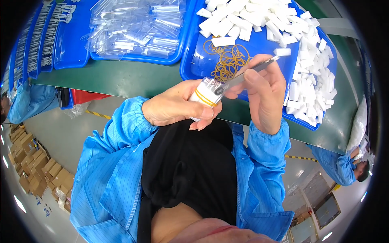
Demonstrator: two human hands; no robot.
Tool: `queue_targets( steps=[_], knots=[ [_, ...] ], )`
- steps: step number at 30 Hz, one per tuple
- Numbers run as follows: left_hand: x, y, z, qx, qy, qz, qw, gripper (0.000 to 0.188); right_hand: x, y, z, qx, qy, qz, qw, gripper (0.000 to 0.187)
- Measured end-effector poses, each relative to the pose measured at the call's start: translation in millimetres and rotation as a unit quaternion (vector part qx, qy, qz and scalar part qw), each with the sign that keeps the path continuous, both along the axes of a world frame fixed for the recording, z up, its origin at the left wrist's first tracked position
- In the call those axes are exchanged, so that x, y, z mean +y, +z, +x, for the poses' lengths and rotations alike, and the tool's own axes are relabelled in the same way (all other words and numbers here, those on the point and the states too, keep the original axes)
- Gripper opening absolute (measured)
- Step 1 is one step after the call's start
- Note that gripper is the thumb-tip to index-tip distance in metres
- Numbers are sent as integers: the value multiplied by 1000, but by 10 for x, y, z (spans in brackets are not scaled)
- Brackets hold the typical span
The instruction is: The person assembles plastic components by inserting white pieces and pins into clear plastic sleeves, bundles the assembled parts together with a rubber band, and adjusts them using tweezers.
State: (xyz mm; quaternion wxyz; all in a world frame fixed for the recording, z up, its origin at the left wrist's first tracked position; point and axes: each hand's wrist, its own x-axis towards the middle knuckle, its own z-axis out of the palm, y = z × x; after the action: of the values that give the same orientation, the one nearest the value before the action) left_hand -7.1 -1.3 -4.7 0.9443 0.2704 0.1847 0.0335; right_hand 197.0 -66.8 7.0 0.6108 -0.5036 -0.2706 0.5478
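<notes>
While the left hand (174, 103) wraps its fingers and thumb around a small white and clear bundle (197, 99), the right hand (265, 91) pinches a thin grey tool (240, 79) that looks like tweezers. The bundle is in front of the person, by the near edge of the green table (133, 77), and a yellow band (206, 99) goes around it. One end of the tool is at the bundle's top end, where clear bits show; I cannot tell if it goes inside. Just past the hands, a big blue tray (198, 60) holds a loose heap of tan rubber bands (231, 60) and a pile of white blocks (243, 20). More white blocks sit in another blue tray (310, 124) on the right. To the left, a third blue tray (172, 60) is full of clear plastic pieces (137, 28). The person wears a blue jacket (113, 182) over a black top (186, 162).
</notes>
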Motion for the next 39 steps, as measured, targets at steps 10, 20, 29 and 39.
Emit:
queue_targets(
  steps=[10, 20, 29, 39],
  knots=[
    [-2, -31, -28, 18, -28, -35, 999, 54, 68, 95, 115, -79, 151, 41, 985, 19],
    [3, -144, -55, -67, 15, -98, 993, 58, 73, 94, 147, -69, 15, 63, 996, 17],
    [13, -204, -36, -120, -2, -139, 983, 58, 52, 8, 73, 20, 61, 34, 997, 18],
    [75, -47, 24, -28, 152, -24, 988, 67, 38, 47, 351, -670, 41, -105, 734, 24]
  ],
)
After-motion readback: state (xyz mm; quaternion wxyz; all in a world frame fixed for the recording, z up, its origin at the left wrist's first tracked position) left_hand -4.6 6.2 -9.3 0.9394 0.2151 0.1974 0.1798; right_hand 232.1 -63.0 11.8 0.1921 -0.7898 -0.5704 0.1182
